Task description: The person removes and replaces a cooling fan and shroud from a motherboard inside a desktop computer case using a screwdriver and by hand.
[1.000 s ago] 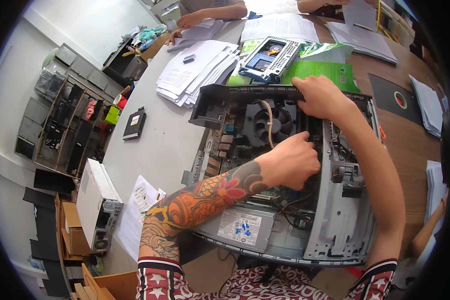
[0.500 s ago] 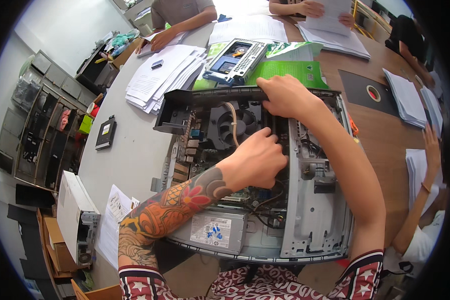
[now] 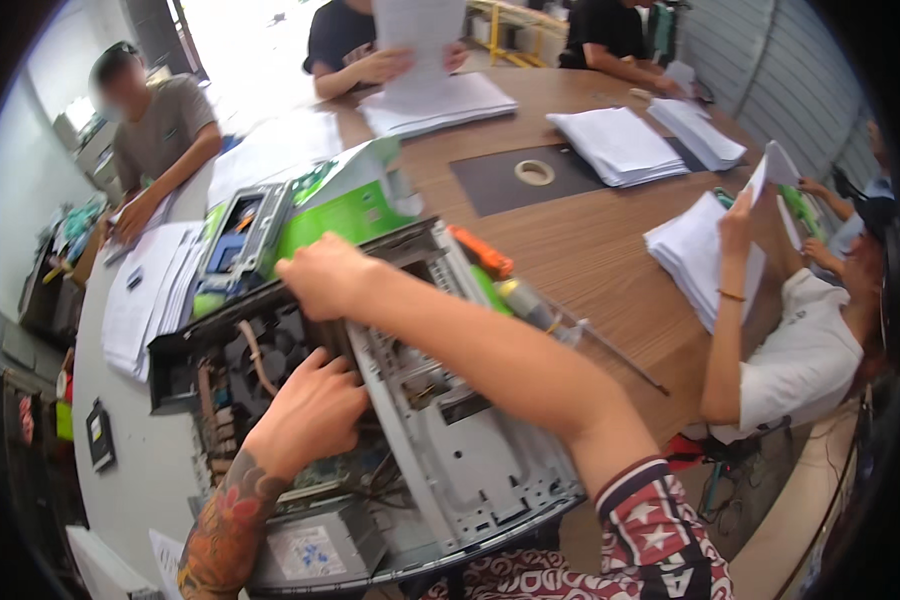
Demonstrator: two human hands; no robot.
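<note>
An opened desktop computer case lies in front of me, its far side turned to the left. Inside it are a black fan with a pale cable looped in front, a green circuit board partly hidden by my arm, and a silver power supply at the near edge. My left hand reaches down into the middle of the case, fingers curled; whatever they hold is hidden. At the far rim, my right hand is closed over the edge of the case, its forearm crossing above the metal drive bay.
Behind the case are a metal drive cage and a green packet. An orange-handled tool and a long screwdriver lie to the right. Paper stacks, a tape roll and several people surround the table.
The view has swung to the right, so the case now appears farther left and tilted. The tools at its right have come into sight. Both hands remain at about the same places on the case.
</note>
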